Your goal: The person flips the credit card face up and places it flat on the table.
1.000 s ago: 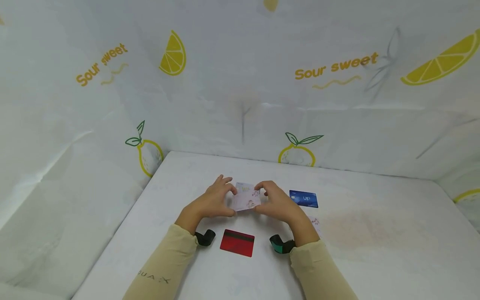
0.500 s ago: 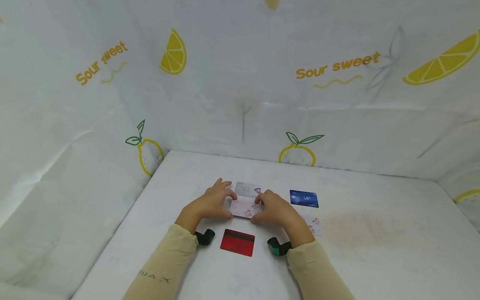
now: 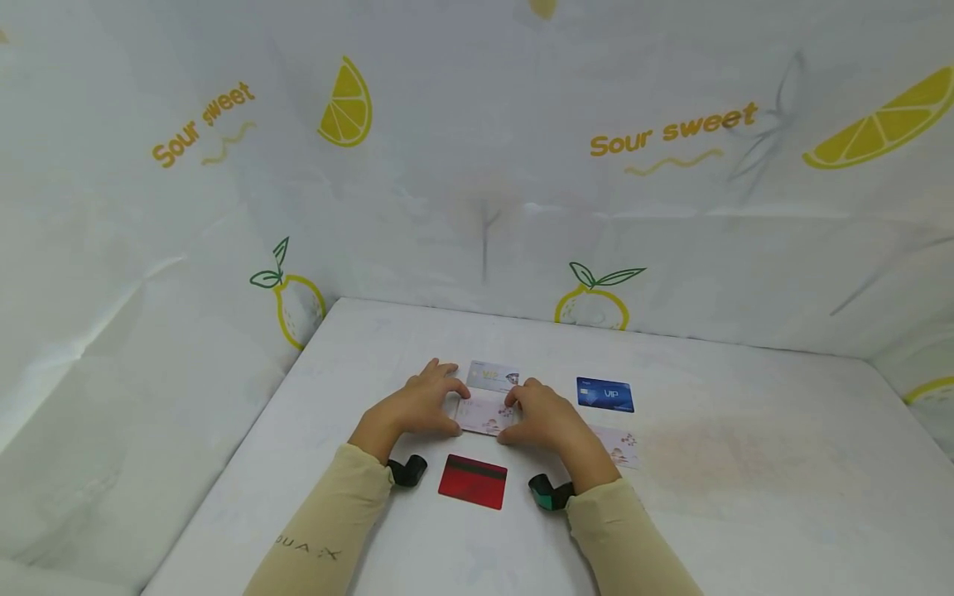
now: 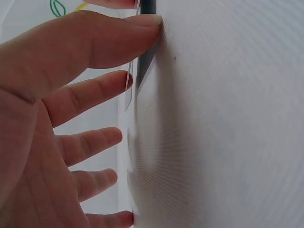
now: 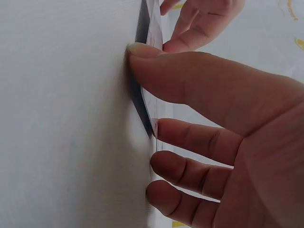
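Observation:
A pale pink floral card (image 3: 486, 413) lies between both hands, close over the white table. My left hand (image 3: 423, 406) pinches its left end, thumb at the near edge and index finger at the far edge. At the right end my right hand (image 3: 546, 416) holds it the same way. In the right wrist view a dark shadow shows under the card's (image 5: 153, 99) near edge, by the thumb (image 5: 156, 66). Just behind it lies a silver VIP card (image 3: 492, 376), its near edge meeting the pink card in the head view.
Nearer the person lies a red card (image 3: 473, 482) with a dark stripe. A blue VIP card (image 3: 605, 395) is at the right, and another pink floral card (image 3: 620, 447) is partly hidden by the right wrist. A lemon-printed white sheet (image 3: 462, 165) rises behind the table.
The pink card, at first overlapping the silver card, has come down and toward the person with both hands, uncovering the silver card. The right hand has shifted slightly left.

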`<action>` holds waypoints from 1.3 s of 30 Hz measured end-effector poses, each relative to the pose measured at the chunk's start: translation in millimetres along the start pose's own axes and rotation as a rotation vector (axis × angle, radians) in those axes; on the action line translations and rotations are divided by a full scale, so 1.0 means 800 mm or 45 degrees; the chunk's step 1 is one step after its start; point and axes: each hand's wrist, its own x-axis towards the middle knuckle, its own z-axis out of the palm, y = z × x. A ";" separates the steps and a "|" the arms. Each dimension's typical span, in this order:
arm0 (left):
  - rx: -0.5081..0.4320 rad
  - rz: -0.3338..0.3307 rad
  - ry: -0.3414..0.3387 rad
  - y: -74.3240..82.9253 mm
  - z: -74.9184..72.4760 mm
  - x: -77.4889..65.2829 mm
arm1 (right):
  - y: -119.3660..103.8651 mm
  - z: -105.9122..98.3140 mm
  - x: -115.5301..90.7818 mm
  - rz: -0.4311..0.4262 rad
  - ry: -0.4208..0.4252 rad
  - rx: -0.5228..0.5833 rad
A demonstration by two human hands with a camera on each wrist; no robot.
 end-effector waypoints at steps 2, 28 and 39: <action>-0.005 -0.010 -0.002 0.000 0.000 0.000 | 0.000 0.000 0.000 0.004 0.002 -0.002; -0.005 -0.005 -0.080 0.002 -0.004 -0.002 | -0.003 0.001 -0.001 0.024 -0.034 -0.010; -0.003 -0.007 -0.074 0.002 -0.004 -0.004 | -0.003 0.002 -0.002 0.032 -0.028 -0.008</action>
